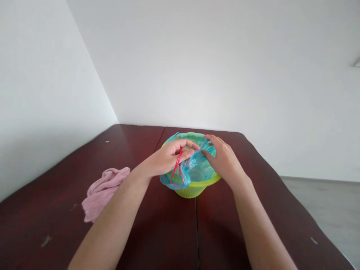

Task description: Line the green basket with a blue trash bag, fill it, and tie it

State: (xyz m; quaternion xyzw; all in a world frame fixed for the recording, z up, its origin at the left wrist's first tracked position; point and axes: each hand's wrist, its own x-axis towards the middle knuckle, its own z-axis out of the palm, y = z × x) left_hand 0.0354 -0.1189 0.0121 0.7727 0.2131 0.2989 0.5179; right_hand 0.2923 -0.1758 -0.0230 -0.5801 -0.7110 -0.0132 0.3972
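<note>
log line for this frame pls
left hand: pinching red drawstring | right hand: on blue bag | bag lines green basket | pink cloth left on table

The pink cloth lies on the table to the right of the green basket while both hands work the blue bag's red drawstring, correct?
Not quite. In the head view the pink cloth lies to the left of the green basket, not the right. The rest holds: the left hand pinches the red drawstring, and the right hand holds the blue bag at the rim, on the table.
</note>
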